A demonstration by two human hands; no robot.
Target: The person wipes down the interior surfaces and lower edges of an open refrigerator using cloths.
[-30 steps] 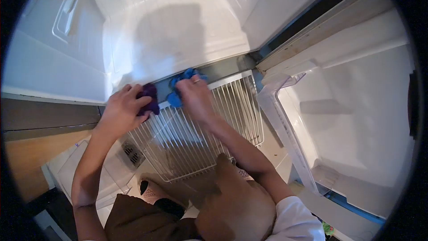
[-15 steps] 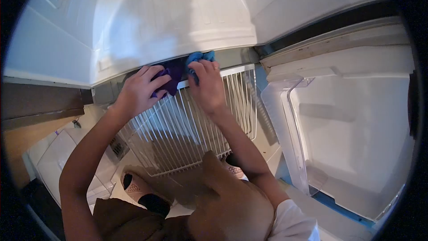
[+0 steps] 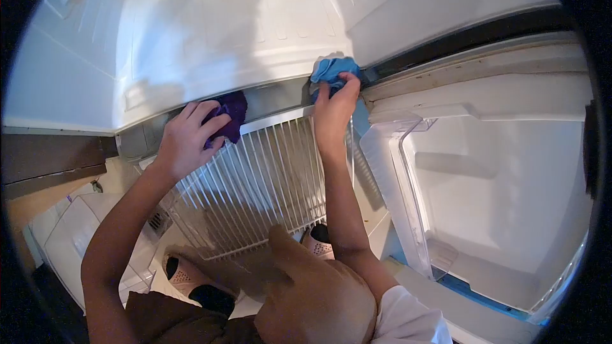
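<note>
My left hand is closed on a dark purple cloth at the front edge of the fridge, left of the middle. Bunched in my right hand is a blue cloth, pressed against the right end of the grey front strip near the door hinge. The strip runs between the two cloths, below the white fridge interior. A white wire shelf leans below my hands, its upper rim close under the strip.
The open fridge door with a clear bin stands to the right. Clear plastic drawers lie on the floor at left. My shoes are beside the wire shelf, and a brown wooden panel borders the fridge's left side.
My right hand has moved right along the front strip with the blue cloth, away from my left hand. The left hand stays on the purple cloth, and the view has shifted slightly.
</note>
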